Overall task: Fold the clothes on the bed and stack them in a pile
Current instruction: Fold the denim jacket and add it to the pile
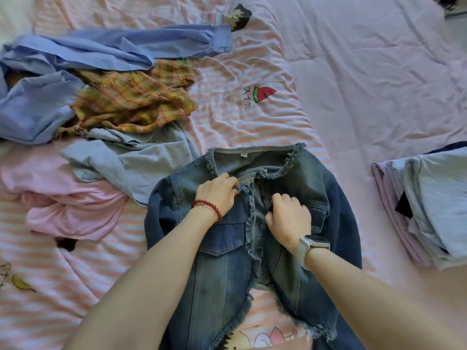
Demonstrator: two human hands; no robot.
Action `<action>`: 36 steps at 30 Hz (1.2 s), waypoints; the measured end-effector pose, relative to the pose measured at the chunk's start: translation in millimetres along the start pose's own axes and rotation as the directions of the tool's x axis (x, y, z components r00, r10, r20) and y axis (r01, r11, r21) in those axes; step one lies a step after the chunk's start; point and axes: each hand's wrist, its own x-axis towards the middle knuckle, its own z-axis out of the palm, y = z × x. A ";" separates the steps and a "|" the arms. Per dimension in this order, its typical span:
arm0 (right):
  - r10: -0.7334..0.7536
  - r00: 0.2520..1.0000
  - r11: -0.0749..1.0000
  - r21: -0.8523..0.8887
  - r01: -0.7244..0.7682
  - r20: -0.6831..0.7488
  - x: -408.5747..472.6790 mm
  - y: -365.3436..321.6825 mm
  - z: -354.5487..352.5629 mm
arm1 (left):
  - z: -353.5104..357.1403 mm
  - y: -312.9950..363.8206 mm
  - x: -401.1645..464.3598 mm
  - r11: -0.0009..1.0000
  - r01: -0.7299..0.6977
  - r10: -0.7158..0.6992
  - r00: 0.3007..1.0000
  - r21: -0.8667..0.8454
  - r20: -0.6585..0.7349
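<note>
A denim jacket [252, 236] lies front-up on the striped pink bedspread [252, 117], collar toward 12 o'clock. The left hand [217, 195] (red bead bracelet at the wrist) pinches the frayed front edge just below the collar; the right hand [288, 218], a watch on its wrist, has its fingers curled round the opposite front edge. At 10 o'clock sits a heap of unfolded clothes [101, 97]; at 3 o'clock, well apart, 1 pile of folded clothes [424, 203].
</note>
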 end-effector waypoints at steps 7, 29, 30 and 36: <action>0.172 0.908 0.778 0.617 0.113 -0.382 -39.7 -4.0 -22.4 | -12.4 -4.2 22.3 0.980 0.106 -0.139 0.971 -0.168 -0.195; 0.411 0.876 0.375 0.828 -0.416 0.254 -186.6 60.0 51.7 | 59.0 80.7 -163.2 0.352 0.331 -0.418 0.893 -0.876 0.169; 0.417 0.886 0.379 0.848 -0.372 0.202 -188.0 60.4 47.4 | 55.2 84.5 -164.5 0.374 0.296 -0.415 0.901 -0.879 0.127; 0.342 0.926 0.485 0.814 -0.319 0.159 -185.7 76.2 29.9 | 68.7 91.4 -175.8 0.557 0.569 -0.602 0.778 -0.605 0.177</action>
